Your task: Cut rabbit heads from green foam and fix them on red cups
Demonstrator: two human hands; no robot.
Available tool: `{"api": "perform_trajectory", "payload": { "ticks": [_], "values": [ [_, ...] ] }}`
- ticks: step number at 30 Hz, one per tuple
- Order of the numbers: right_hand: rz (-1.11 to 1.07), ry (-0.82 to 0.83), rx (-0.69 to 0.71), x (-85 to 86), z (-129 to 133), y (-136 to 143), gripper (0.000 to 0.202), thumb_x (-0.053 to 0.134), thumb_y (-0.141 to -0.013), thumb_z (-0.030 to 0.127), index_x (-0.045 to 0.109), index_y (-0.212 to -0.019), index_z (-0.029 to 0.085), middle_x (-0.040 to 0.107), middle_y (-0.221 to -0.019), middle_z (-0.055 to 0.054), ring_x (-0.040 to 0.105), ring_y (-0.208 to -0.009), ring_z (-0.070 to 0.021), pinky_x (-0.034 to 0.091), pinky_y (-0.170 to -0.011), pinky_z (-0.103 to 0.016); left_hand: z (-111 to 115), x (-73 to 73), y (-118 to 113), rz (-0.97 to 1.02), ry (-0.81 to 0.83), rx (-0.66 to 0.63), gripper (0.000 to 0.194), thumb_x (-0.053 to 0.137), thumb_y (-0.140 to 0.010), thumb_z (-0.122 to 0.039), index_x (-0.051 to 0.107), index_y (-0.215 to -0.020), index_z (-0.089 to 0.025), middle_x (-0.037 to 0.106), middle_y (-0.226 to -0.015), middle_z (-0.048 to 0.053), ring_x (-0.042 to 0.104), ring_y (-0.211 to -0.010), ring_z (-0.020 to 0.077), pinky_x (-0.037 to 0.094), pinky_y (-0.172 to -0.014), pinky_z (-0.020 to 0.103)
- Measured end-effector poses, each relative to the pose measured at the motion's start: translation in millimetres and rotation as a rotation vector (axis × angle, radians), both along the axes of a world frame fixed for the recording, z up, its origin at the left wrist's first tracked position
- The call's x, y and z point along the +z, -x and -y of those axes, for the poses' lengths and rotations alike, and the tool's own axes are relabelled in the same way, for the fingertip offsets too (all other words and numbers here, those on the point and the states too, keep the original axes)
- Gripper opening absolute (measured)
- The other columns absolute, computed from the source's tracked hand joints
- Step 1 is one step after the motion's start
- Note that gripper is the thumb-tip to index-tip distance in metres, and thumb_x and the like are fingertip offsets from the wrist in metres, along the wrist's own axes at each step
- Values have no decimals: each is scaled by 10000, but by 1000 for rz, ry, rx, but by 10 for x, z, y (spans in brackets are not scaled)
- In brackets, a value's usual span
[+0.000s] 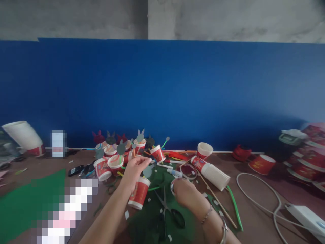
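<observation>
My left hand [135, 171] is raised over the table with thumb and fingertips pinched together; whatever they hold is too small to make out. Just below it, a red and white paper cup [140, 194] stands slightly tilted, with a grey paper cutout [147, 171] at its rim. My right hand [184, 191] is curled low over the dark green sheet [149, 220]. A pale curved edge shows at its fingers, but the object is mostly hidden. Between the hands lie black-handled scissors [167, 206], blades apart and pointing away from me.
Several decorated cups [115, 164] with animal-head cutouts cluster at the back left. A stack of paper cups [212, 174] lies right of centre, near a wooden stick [218, 200] and a green pipe cleaner [235, 206]. A white power strip [306, 218] with its cable is at right. A blue panel [162, 88] stands behind.
</observation>
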State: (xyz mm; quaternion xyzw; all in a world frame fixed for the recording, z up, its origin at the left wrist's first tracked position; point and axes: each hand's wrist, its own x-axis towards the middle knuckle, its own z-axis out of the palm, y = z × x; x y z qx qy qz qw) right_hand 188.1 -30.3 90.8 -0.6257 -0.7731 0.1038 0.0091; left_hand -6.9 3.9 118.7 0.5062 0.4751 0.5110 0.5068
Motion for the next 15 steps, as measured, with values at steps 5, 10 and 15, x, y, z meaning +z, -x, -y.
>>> {"api": "perform_trajectory", "payload": {
  "ticks": [5,10,15],
  "values": [
    [92,13,17,7,48,246,96,611,-625,80,679,-657,139,698,-753,-155,647,-791,-296,429,-758,-421,55,0,-58,-47,23,-41,239,708,-656,-374,697,-754,-157,669,-702,13,593,-724,169,424,-709,267],
    [-19,33,194,43,257,494,187,563,-692,191,702,-807,144,698,-887,-138,613,-912,-274,397,-825,-384,44,-52,-74,-30,45,-77,226,705,-662,-335,688,-795,-153,683,-758,24,599,-768,169,421,-749,273],
    [-137,152,338,-78,370,606,269,595,-675,235,680,-921,170,670,-1003,-109,579,-988,-266,387,-882,-387,49,-40,-78,-18,41,-82,213,691,-683,-330,679,-807,-157,686,-799,30,598,-814,170,416,-774,276]
  ]
}}
